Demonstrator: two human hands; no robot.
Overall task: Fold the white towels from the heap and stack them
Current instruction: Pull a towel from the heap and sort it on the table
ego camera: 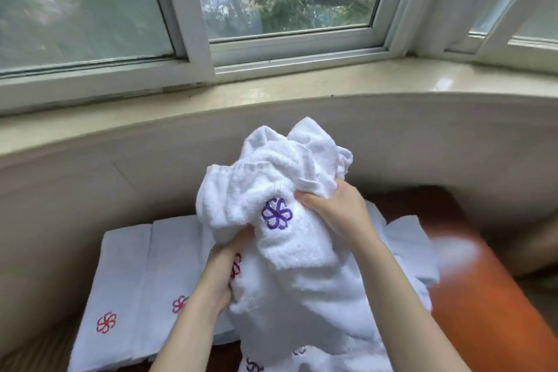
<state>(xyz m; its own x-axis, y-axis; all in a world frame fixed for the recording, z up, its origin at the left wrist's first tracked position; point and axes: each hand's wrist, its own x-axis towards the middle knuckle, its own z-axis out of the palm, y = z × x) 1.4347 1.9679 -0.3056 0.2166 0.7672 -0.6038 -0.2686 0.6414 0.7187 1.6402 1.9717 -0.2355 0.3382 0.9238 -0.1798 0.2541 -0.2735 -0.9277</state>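
A crumpled white towel (280,178) with a purple flower emblem is lifted above the heap (317,305) of white towels in the middle. My right hand (335,208) grips its bunched edge from the right. My left hand (223,269) grips the cloth lower on the left, its fingers partly buried in the folds. Two folded white towels with red flower emblems lie side by side at the left, one (111,296) at the far left and the other (172,275) next to it, partly under my left arm.
The towels rest on an orange-brown cushioned seat (477,311). A beige curved wall (90,178) and stone window sill (271,90) stand right behind it. White-framed windows rise above the sill.
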